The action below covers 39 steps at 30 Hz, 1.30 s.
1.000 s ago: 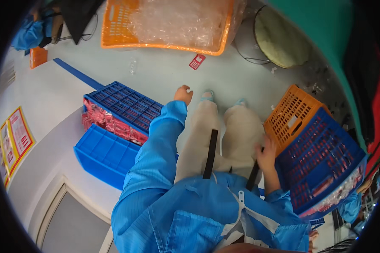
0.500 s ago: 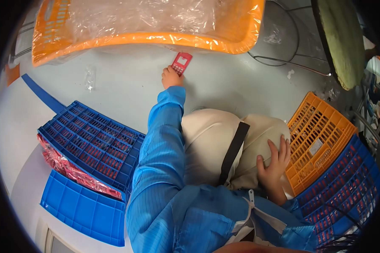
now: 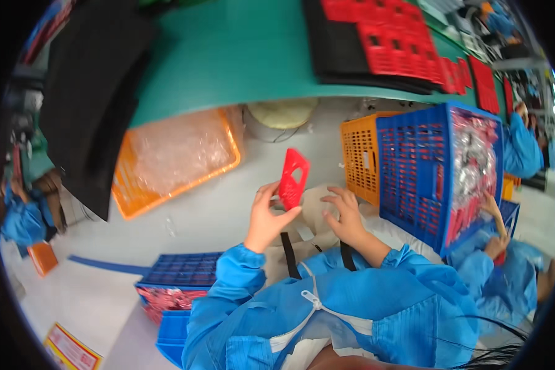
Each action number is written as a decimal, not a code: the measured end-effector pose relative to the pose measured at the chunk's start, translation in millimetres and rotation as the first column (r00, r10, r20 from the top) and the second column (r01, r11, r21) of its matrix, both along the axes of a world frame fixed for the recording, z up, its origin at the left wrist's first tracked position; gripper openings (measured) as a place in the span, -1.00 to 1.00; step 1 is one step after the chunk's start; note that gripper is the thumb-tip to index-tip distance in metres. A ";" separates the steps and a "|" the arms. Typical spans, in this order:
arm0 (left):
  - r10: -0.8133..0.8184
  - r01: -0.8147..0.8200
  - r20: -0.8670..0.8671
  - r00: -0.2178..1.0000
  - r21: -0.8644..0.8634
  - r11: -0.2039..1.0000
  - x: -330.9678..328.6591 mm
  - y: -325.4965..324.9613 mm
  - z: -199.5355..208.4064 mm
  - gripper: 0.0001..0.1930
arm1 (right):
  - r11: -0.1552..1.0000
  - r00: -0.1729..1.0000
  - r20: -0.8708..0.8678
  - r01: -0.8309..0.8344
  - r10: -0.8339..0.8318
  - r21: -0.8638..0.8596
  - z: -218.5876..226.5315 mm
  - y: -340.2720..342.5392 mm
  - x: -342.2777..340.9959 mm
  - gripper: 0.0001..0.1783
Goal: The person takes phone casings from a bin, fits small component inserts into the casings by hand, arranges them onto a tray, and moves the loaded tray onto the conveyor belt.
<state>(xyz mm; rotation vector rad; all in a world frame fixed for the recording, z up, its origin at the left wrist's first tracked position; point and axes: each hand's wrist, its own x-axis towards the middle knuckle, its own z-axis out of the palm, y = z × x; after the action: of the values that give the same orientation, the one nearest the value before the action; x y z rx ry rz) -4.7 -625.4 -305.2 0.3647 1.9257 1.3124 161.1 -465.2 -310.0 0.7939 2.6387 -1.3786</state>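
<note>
Between the thumb and fingers of my left hand [image 3: 269, 216] is a red plastic calculator casing [image 3: 294, 176], tilted up on edge, with a window opening and small key holes. It is raised in front of my lap. My right hand [image 3: 346, 219] is just right of the casing, apart from it, fingers spread and holding nothing. Similar red casings [image 3: 393, 49] lie in rows on black sheets on the green table [image 3: 228, 61] ahead.
An orange crate [image 3: 233, 151] lined with clear plastic stands under the table's left part. Blue crate [image 3: 413, 166] and yellow crate [image 3: 359, 148] are at my right, another blue crate [image 3: 185, 266] at my left. A black sheet [image 3: 92, 105] hangs over the edge. Co-workers in blue sit both sides.
My left hand has lifted the red calculator casing from near the floor up before my lap. My right hand has left my thigh and come near it. The view has risen to the table.
</note>
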 end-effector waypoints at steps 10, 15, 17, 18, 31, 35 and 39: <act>0.043 -0.010 -0.745 0.666 0.049 0.999 -114.8 388.1 219.7 -0.26 | 0.820 0.788 -0.341 0.567 -0.512 0.077 240.7 246.9 -45.6 -0.78; -0.088 -0.075 -0.764 0.639 -0.175 0.982 -103.1 433.0 224.9 -0.20 | 0.777 0.716 -0.421 0.628 -0.556 0.041 256.8 395.2 -30.5 -0.80; -0.129 -0.127 -0.733 0.668 -0.282 0.951 -97.2 440.6 228.0 -0.18 | 0.783 0.723 -0.426 0.620 -0.544 0.054 274.2 460.6 -34.4 -0.81; -0.165 -0.117 -0.731 0.663 -0.318 0.941 -94.6 445.1 235.0 -0.18 | 0.766 0.710 -0.423 0.641 -0.563 0.057 271.3 488.8 -34.5 -0.80; 0.291 -0.297 -0.089 0.952 -0.064 0.953 -147.0 494.3 222.5 -0.52 | 0.575 0.540 -0.197 0.781 -0.818 -0.244 210.0 609.1 -62.1 -0.67; 0.339 -0.349 0.124 0.933 0.075 0.934 -148.7 513.5 228.1 -0.53 | 0.601 0.581 -0.179 0.796 -0.794 -0.079 183.8 610.5 -78.0 -0.71; 0.350 -0.359 0.079 0.933 0.163 0.919 -149.7 516.2 239.8 -0.57 | 0.486 0.454 -0.176 0.814 -0.874 -0.318 207.4 603.0 -86.5 -0.74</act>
<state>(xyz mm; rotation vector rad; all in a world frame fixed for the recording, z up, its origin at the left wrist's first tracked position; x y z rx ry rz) -154.4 -109.2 -65.4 0.0648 1.8993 1.7169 74.6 137.8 -102.7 2.2613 2.2190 -2.0430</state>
